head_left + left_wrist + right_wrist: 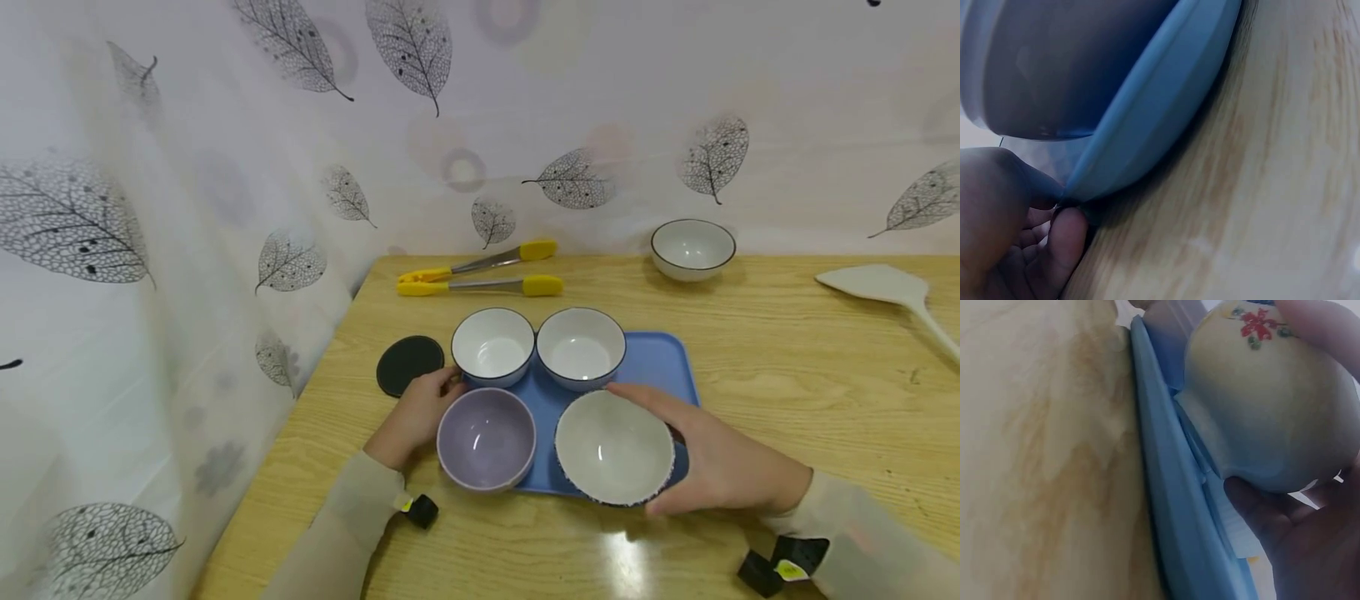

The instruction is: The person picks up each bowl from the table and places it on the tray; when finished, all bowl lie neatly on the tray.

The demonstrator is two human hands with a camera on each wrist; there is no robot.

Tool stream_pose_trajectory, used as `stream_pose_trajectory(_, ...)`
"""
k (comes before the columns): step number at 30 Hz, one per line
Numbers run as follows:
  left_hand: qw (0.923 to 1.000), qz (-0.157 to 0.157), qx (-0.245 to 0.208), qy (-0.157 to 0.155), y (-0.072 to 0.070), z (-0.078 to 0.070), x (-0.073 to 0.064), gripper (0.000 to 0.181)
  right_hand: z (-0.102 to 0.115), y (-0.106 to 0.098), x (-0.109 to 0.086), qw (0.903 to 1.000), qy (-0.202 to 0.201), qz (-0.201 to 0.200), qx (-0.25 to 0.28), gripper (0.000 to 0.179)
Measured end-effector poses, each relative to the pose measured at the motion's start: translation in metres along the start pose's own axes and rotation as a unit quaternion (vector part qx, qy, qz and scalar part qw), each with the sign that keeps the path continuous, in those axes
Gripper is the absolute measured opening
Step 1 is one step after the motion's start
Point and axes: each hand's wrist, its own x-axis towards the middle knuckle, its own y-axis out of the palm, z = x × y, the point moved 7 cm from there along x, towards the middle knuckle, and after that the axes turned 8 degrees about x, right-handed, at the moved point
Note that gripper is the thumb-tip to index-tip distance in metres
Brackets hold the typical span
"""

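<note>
On the blue tray (660, 367) stand two white dark-rimmed bowls, the left white bowl (492, 346) and the right white bowl (581, 346). Nearer the front is a purple bowl (486, 440). My left hand (420, 412) pinches the tray's rim (1132, 144) at its left side, beside the purple bowl. With fingers and thumb spread around its side, my right hand (723, 467) grips a cream bowl (615, 446) over the tray's front right part. Red flowers (1257, 324) decorate that bowl's outside. Whether its foot touches the tray, I cannot tell.
A black round coaster (408, 365) lies left of the tray. Yellow-tipped tongs (487, 286) lie behind it on the wooden table (787, 367). Another white bowl (692, 250) stands at the back, and a pale spatula (877, 283) lies at the far right. A leaf-patterned curtain (465, 125) hangs behind.
</note>
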Motion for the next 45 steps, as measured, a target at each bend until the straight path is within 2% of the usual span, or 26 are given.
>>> stream_pose_trajectory(8,0.9999,0.007,0.003,-0.007,0.003,0.0,0.001,0.029,-0.007,0.005,-0.003,0.9994,0.029,-0.004,-0.021,0.117)
stream_pose_trajectory(13,0.9999,0.008,0.005,-0.01,0.002,0.001,0.001,0.034,-0.008,0.008,0.0,0.9993,0.031,0.001,-0.023,0.116)
stream_pose_trajectory(22,0.9997,0.012,0.005,-0.02,0.002,0.005,0.0,0.038,-0.012,0.015,0.005,0.9994,0.028,0.015,-0.011,0.117)
stream_pose_trajectory(30,0.9998,0.011,0.005,-0.013,0.001,0.003,0.001,0.037,-0.012,0.018,0.007,0.9995,0.021,0.015,-0.016,0.118)
stream_pose_trajectory(39,0.9998,0.011,0.004,-0.016,0.0,0.002,0.001,0.035,-0.004,0.023,0.011,0.9975,-0.01,0.005,-0.07,0.125)
stream_pose_trajectory(45,0.9997,0.013,0.0,-0.021,0.0,0.0,0.0,0.036,-0.001,0.026,0.01,0.9963,-0.007,0.001,-0.086,0.127)
